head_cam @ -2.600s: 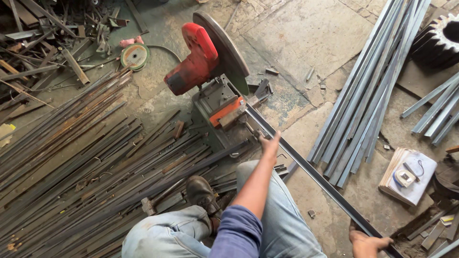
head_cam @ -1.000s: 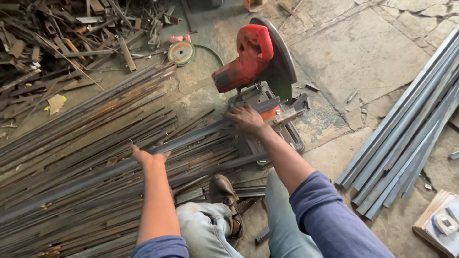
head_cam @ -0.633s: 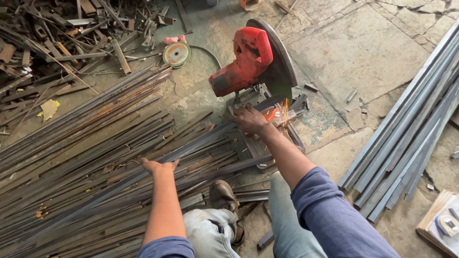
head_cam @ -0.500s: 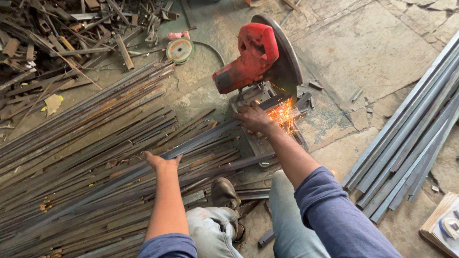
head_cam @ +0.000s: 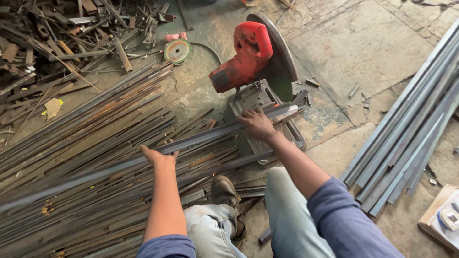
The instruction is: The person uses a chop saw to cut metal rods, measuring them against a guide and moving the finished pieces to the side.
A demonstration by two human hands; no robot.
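Observation:
A long grey steel bar (head_cam: 201,138) runs from the lower left up to the base of a red chop saw (head_cam: 248,57). My left hand (head_cam: 160,155) grips the bar near its middle, above the pile of rods. My right hand (head_cam: 258,124) presses on the bar where it rests on the saw's base (head_cam: 260,98). The saw's red head and dark disc (head_cam: 279,57) are raised above the bar. My knees and one brown shoe (head_cam: 222,188) are at the bottom.
A large pile of rusty rods (head_cam: 71,157) covers the floor at left. Scrap metal offcuts (head_cam: 52,33) and a green cutting disc (head_cam: 178,50) lie at the top left. More long steel bars (head_cam: 411,124) lie at right, with a small box (head_cam: 442,220) at the lower right corner.
Sparks flew at the saw half a second ago; now there are none. My left hand shifted right along the bar, and my right hand stayed at the saw base.

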